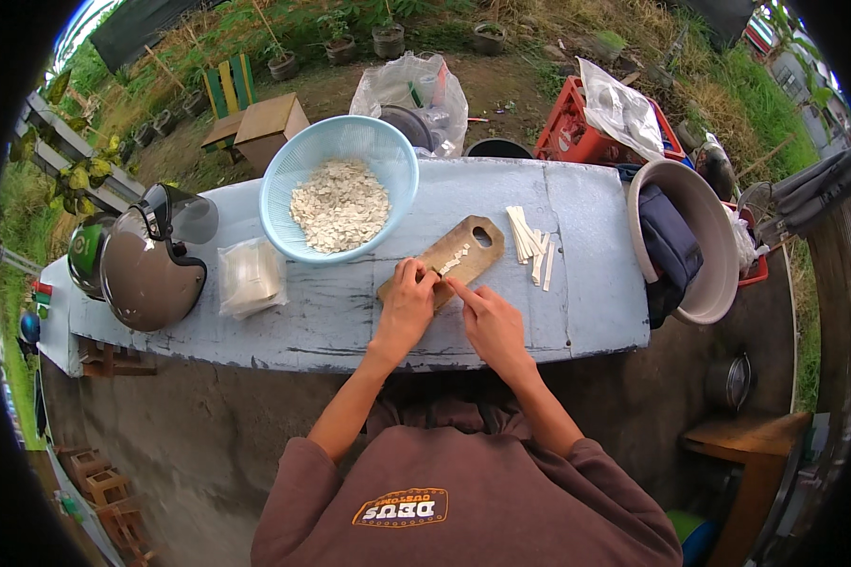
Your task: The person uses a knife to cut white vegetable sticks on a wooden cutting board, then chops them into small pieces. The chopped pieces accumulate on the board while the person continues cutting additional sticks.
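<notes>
A wooden cutting board [480, 256] with a hole at its far end lies slantwise on the table. Small pale cut pieces [456, 255] sit in a line along it. My left hand [408, 300] rests over the board's near left part, fingers bent and pressed together; what they hold is hidden. Beside it, my right hand [494, 324] has its index finger stretched toward the left fingertips and the other fingers curled; anything in its grip is hidden too. To the right of the board lie several flat pale strips [529, 240]. Beyond my left hand, a light blue plastic basket [276, 210] holds many similar pale pieces [340, 206].
On the table's [331, 331] left stand a brown helmet [142, 269] and a clear plastic bag [252, 276] of pale contents. A large beige basin [714, 265] with a dark blue bag [669, 231] is at the right edge. Behind the table is a red crate [560, 123].
</notes>
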### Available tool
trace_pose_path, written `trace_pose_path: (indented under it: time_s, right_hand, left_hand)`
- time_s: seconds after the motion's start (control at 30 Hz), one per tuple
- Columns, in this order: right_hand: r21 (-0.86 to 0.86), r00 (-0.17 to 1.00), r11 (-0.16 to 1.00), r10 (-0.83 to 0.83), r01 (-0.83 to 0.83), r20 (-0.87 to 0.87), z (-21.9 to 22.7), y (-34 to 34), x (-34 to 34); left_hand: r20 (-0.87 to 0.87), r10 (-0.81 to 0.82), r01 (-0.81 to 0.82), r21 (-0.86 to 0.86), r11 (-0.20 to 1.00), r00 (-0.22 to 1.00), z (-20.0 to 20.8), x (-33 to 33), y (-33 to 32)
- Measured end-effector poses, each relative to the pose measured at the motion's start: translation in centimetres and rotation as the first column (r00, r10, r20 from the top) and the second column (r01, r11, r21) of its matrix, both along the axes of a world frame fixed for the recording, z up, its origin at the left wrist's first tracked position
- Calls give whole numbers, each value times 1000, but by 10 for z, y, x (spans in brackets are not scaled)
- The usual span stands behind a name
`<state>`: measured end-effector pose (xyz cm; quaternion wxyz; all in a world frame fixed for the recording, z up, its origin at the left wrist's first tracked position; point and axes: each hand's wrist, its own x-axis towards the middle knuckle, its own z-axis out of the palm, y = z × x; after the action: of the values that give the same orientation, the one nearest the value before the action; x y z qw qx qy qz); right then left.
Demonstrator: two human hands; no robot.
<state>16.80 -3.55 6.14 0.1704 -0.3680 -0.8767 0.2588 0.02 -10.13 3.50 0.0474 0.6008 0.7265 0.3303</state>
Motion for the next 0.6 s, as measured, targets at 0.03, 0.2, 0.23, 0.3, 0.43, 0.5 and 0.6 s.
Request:
trace_pose_path:
  time_s: [0.03,0.2,0.23,0.3,0.43,0.5,0.6]
  right_hand:
    - [-10,1000,1000,1,-1,8,1,0,3]
    - [-11,999,1000,7,-7,38,6,-4,23]
    - [-4,999,1000,4,-4,41,7,-5,23]
    - [2,1000,1000,6,-6,30,8,-5,21]
    - [25,1000,1000,14,-15,1,0,-4,1]
    - [25,1000,1000,10,-10,3,-1,-4,-1]
    - [0,1000,1000,3,-3,14,1,-7,9]
  left_hand:
    - [-12,3,-3,17,1000,1000,-1,0,0]
    - [80,23,-22,-16,1000,997,2,0,-4]
    - [85,22,-20,-19,1000,996,3,-1,-4]
    - [75,11,-11,-9,1000,997,4,-2,-6]
    - [-17,-12,11,-22,1000,1000,1,-4,-3]
    - [-20,-4,4,-34,999,1000,1,-3,-4]
    - [8,21,-21,-31,999,1000,-1,-3,-6]
